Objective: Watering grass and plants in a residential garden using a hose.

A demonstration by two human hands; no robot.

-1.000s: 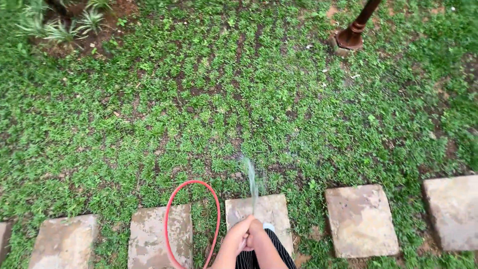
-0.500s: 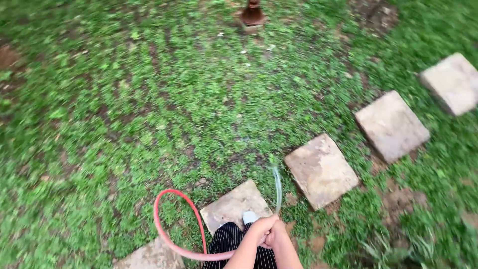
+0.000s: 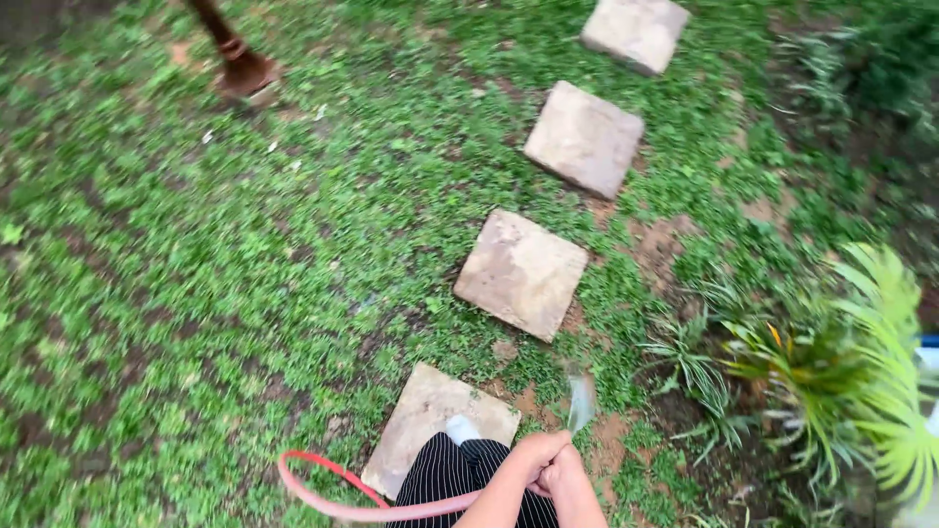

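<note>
At the bottom centre both of my hands are clasped together around the end of a red garden hose (image 3: 333, 501). My left hand (image 3: 526, 458) and my right hand (image 3: 565, 479) press against each other. A short jet of water (image 3: 581, 399) spurts up and forward from between them. The hose loops away to the left across the grass. Below my hands I see my leg in striped black trousers (image 3: 452, 479) and a white shoe tip (image 3: 460, 427) on a stone slab (image 3: 423, 411).
Square stepping stones (image 3: 523, 272) run in a line toward the top right over patchy grass. A rusty brown post base (image 3: 245, 70) stands at the top left. Leafy green plants (image 3: 831, 372) fill the right side beside bare soil.
The view has swung to the right: the post slid to the top left, the stones now run diagonally upward and plants came into view. My hands stay clasped on the spraying hose.
</note>
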